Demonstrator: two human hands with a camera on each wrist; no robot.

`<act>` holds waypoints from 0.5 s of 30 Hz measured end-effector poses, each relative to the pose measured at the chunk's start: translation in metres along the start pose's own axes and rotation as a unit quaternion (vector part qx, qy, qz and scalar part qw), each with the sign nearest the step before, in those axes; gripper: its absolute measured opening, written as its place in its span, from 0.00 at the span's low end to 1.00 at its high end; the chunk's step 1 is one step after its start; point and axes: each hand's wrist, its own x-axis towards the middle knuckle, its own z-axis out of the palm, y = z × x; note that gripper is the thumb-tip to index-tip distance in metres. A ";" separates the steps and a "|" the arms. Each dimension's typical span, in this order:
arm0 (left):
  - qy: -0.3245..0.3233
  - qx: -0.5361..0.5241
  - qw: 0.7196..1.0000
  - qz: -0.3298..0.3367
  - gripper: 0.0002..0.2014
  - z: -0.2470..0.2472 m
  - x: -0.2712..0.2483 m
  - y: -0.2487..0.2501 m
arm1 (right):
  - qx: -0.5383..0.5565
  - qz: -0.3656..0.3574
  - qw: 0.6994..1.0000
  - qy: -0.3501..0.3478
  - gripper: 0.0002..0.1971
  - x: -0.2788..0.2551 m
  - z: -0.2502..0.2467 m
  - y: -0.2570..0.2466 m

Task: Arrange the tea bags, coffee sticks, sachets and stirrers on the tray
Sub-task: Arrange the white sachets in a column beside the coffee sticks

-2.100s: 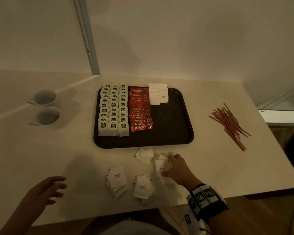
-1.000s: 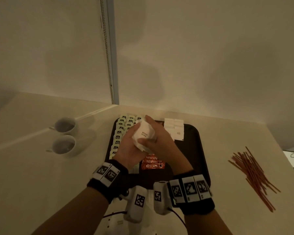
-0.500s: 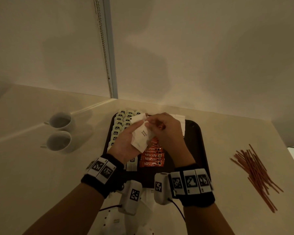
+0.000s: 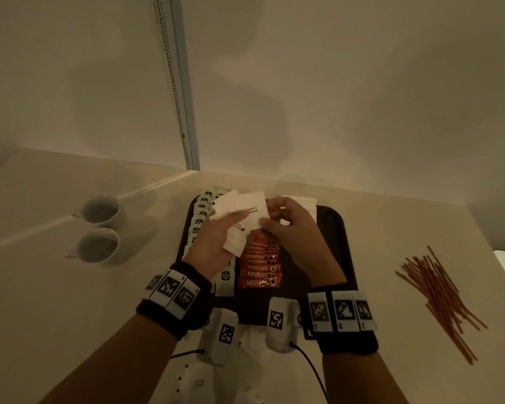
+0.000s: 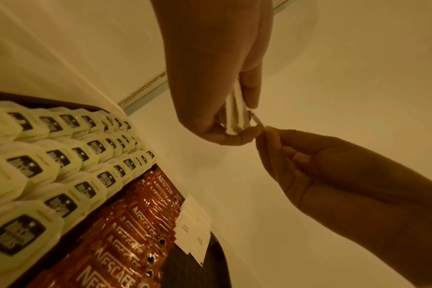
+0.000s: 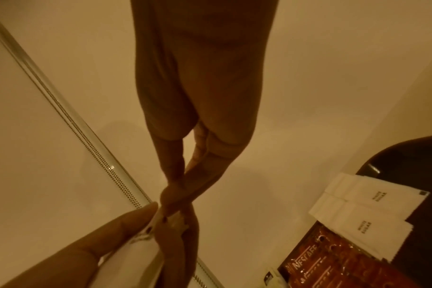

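Both hands are raised above the dark tray point(image 4: 340, 228), which sits on the pale bench point(image 4: 41, 287). The left hand point(image 4: 216, 240) grasps a fanned stack of white sugar sachets point(image 4: 239, 212), thumb across the face and fingers behind; the left wrist view shows the stack edge-on point(image 5: 234, 115) between thumb and fingers. The right hand point(image 4: 289, 225) pinches the top sachet at the stack's 3 o'clock edge with thumb and fingertips point(image 5: 266, 134), the other fingers curled. On the tray, three columns of pale tea bags point(image 5: 62, 155) fill the 9 o'clock side, a column of orange coffee sticks point(image 4: 260, 266) lies just beside them toward the centre, and a few sachets already laid down point(image 6: 365, 212) sit at 12 o'clock next to the sticks. A loose pile of reddish stirrers point(image 4: 440, 298) lies on the bench at 3 o'clock, well apart from the tray. Two white cups point(image 4: 99, 228) stand at 9 o'clock. More sachets point(image 4: 216, 377) lie on the bench at 6 o'clock, below the wrists.
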 end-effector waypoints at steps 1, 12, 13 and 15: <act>0.005 0.017 1.000 0.008 0.16 -0.001 0.000 0.001 | -0.009 0.004 1.000 -0.006 0.11 0.000 0.000 0.002; 0.022 -0.083 0.994 -0.073 0.17 -0.015 -0.002 0.002 | 0.026 0.098 0.988 0.119 0.08 0.010 -0.055 0.065; 0.030 -0.091 0.993 -0.066 0.18 -0.015 0.000 0.002 | -0.020 0.111 0.983 0.148 0.08 0.015 -0.068 0.079; 0.056 -0.101 0.992 -0.042 0.18 -0.015 0.003 0.002 | -0.102 0.130 0.965 0.203 0.08 0.026 -0.091 0.106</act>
